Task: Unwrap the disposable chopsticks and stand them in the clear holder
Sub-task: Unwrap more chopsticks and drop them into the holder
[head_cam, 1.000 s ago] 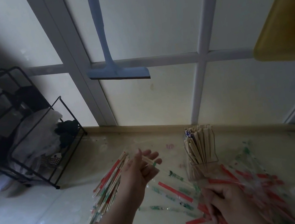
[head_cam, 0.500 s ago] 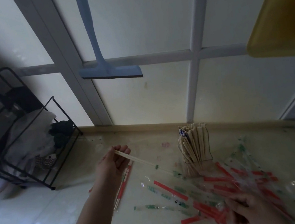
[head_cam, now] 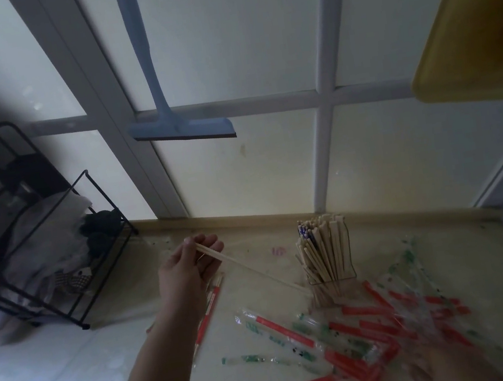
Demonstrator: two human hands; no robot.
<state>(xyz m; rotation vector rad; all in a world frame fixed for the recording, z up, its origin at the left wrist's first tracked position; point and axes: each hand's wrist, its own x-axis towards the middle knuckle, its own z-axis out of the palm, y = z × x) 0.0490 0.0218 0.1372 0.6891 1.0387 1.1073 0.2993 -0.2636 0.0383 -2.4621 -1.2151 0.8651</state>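
left hand [head_cam: 190, 268] mid-frame, fingers pinching bare pale wooden chopstick pair [head_cam: 248, 268], now fully out of wrapper | right hand [head_cam: 456, 368] lower right, blurred, dropped lower, fingers unreadable | clear chopstick-filled holder [head_cam: 330, 268] centre-right | next: insertion

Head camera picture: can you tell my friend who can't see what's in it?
A left hand holds bare chopsticks over a counter, their far tips near a clear holder full of chopsticks. Empty wrappers lie in front, where the blurred right hand rests. A black rack stands at left.
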